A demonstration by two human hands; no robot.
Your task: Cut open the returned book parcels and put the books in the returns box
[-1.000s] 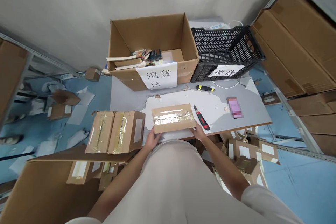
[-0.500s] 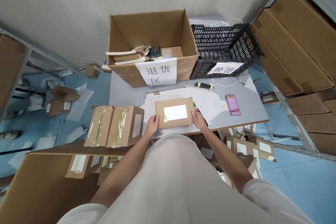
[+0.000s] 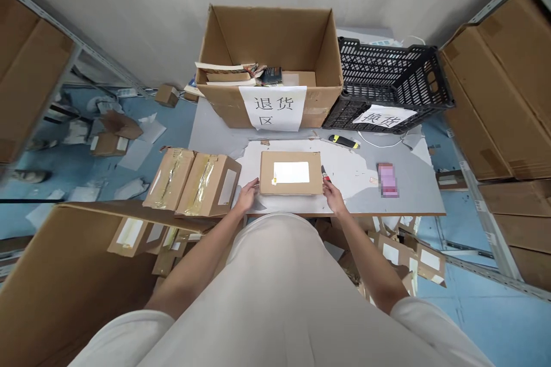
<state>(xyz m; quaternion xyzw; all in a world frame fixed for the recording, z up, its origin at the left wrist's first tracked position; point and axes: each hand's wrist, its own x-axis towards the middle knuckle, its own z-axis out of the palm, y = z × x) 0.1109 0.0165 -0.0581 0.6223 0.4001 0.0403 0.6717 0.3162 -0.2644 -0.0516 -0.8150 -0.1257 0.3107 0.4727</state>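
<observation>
A flat brown cardboard parcel [image 3: 267,174] with a white label lies on the worktable in front of me. Beside its left edge is my left hand [image 3: 247,195], open with the fingers loosely apart. At the parcel's right edge my right hand [image 3: 335,198] is also open, its fingertips close to a red and black utility knife [image 3: 326,174]. The knife is partly hidden by parcel and fingers. Behind the parcel lies a black and yellow cutter [image 3: 344,141].
An open carton [image 3: 271,34] with books and a paper sign stands at the back, beside a black plastic crate [image 3: 390,92]. Taped boxes [image 3: 208,183] are at left, above a big open carton [image 3: 55,275]. A blurred pink item [image 3: 388,180] lies on the table [image 3: 413,189].
My thumbs have come off the parcel's top, and both hands have loosened at its sides. The parcel now lies straighter on the table. The whole view has shifted slightly.
</observation>
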